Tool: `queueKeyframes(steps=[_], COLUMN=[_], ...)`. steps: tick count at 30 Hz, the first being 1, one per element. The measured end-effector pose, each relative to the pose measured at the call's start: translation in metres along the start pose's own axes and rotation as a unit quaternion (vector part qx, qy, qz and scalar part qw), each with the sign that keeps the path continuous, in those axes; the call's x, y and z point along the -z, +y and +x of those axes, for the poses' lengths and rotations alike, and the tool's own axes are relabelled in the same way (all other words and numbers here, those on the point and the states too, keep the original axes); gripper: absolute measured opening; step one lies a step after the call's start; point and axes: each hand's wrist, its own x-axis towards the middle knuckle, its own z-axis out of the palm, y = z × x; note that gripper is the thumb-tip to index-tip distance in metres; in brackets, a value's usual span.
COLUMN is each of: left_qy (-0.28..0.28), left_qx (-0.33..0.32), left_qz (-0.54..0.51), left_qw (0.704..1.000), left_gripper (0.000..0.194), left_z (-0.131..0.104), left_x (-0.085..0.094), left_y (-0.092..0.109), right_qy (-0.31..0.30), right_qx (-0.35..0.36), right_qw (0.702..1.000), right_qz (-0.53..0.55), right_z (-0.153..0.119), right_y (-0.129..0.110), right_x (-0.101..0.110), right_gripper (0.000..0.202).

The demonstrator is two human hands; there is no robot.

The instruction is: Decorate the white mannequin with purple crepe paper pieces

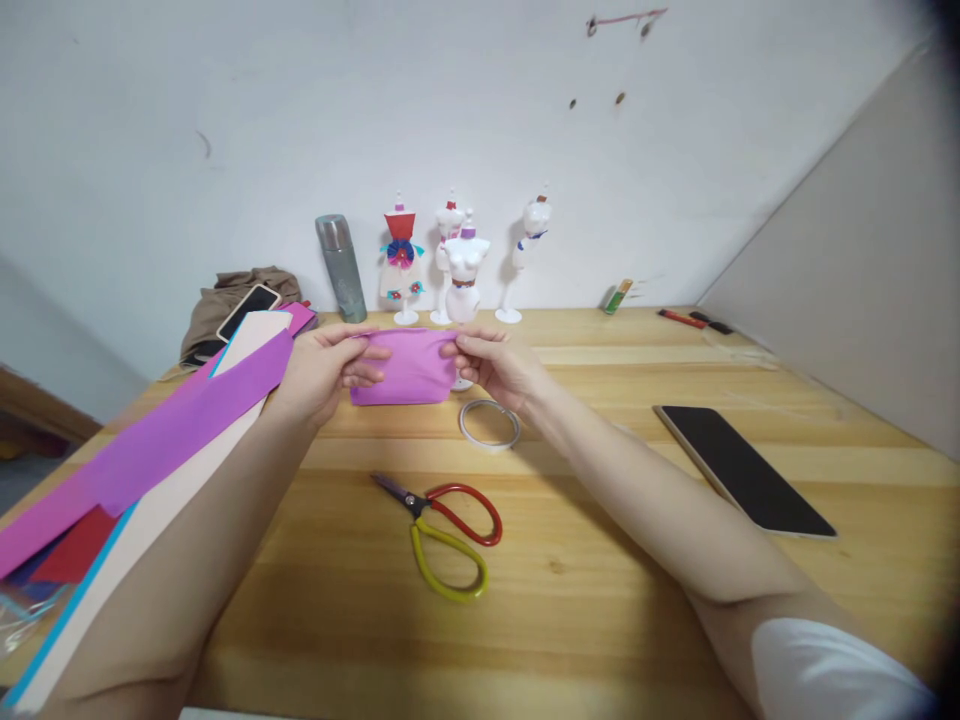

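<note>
Pink fabric (409, 372): my left hand (321, 368) and right hand (496, 366) each pinch an upper corner; uneven pull, I judge, could skew it

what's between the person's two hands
A pink cloth, held by the left hand and the right hand, spans the gap; the head view shows this.

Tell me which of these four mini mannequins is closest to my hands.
The front mannequin with the brown waistband, its base partly behind your right hand; the other three mannequins stand farther back, near the wall.
</note>
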Motion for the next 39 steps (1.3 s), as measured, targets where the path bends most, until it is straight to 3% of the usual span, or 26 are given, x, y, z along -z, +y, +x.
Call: queueKeyframes(steps=[7,16,20,26,39], left_qy=[-0.024,-0.01,-0.008,-0.004,0.021], left_qx=[-0.038,-0.058,-0.058,-0.057,-0.057], left_qz=[-0.055,-0.084,-0.088,-0.097,-0.081], left_qw=[0.997,0.995,0.994,0.994,0.995], left_gripper=[0.022,0.027,0.024,0.021,0.023], left_z=[-0.003,0.0,0.001,0.002,0.004], left_x=[-0.003,-0.003,-0.003,-0.004,-0.005], left_y=[-0.001,-0.004,-0.005,-0.007,-0.01], right_qy=[-0.026,-0.025,-0.032,-0.005,-0.017], right_qx=[0.058,0.103,0.115,0.119,0.098], right_qw=[0.997,0.994,0.993,0.993,0.995], right_qz=[0.042,0.023,0.003,-0.018,0.02], right_z=[0.0,0.003,0.003,0.005,0.008], right_y=[0.003,0.004,0.005,0.009,0.009], right_x=[0.002,0.001,0.002,0.004,0.006], right_gripper=[0.029,0.031,0.042,0.033,0.033])
